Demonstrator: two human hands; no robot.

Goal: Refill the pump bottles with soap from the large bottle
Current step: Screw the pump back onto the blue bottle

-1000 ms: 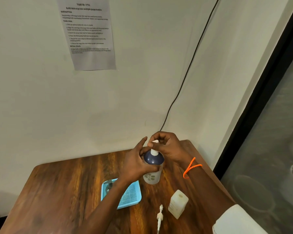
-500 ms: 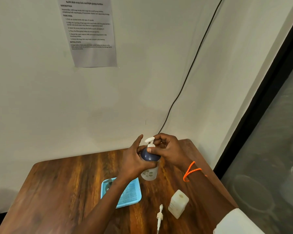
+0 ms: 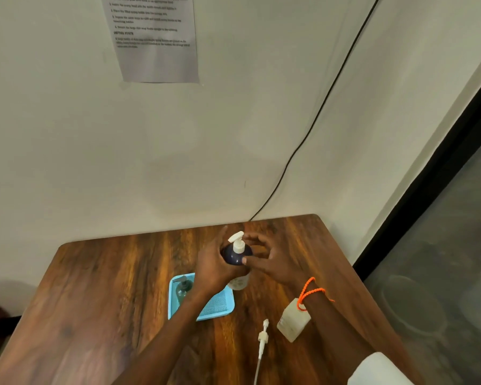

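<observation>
Two hands at one pump bottle (image 3: 237, 259), upright near the middle of the bench (image 3: 109, 279), just past the 1 o'clock corner of the blue tray (image 3: 220, 308). Left hand (image 3: 215, 266) wrapped round the dark body, gripping. Right hand (image 3: 275, 262) at 3 o'clock of the bottle, fingers now spread and loosely curled, only a fingertip touching the shoulder; a second ago pinched on the white pump head (image 3: 237, 241), half a second ago likewise. Pump head now standing free and seated on the neck, nozzle toward 10 o'clock. Probably means the screwing-on is finished for this bottle, so ready to be set in the tray; soap level not visible through the dark wall. Counted: three bottles in all. One in the hands, one dark pump bottle (image 3: 184, 289) already lying or standing in the tray at 8 o'clock, one pale square bottle (image 3: 290, 325) at 5 o'clock, open-topped as far as can be told and partly hidden by the right wrist. One loose pump with tube (image 3: 262, 339) on the bench at 6 o'clock, likely belonging to that pale bottle. One tray. One orange wristband (image 3: 308, 291).
</observation>
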